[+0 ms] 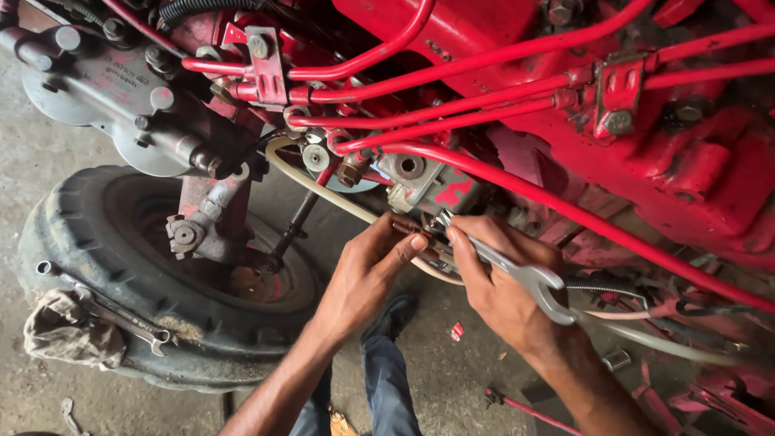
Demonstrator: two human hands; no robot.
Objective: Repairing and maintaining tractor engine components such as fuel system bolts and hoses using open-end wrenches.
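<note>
My right hand (504,278) grips a silver open-ended spanner (525,278), its far jaw set on a fitting under the grey pump body (424,184) of a red engine. The spanner's near jaw sticks out past my palm. My left hand (367,270) reaches in from the left, with thumb and fingers pinched on a small brown fitting (402,226) right beside the spanner's tip. Red metal pipes (484,109) run across above both hands. A pale hose (323,192) curves down behind my left hand.
A black tyre (89,266) lies on the concrete floor at left, with a rag (60,331) and spanners (121,315) on it. A grey steering box (121,97) sits at upper left. My legs in jeans (383,379) are below. Cables and red parts crowd the lower right.
</note>
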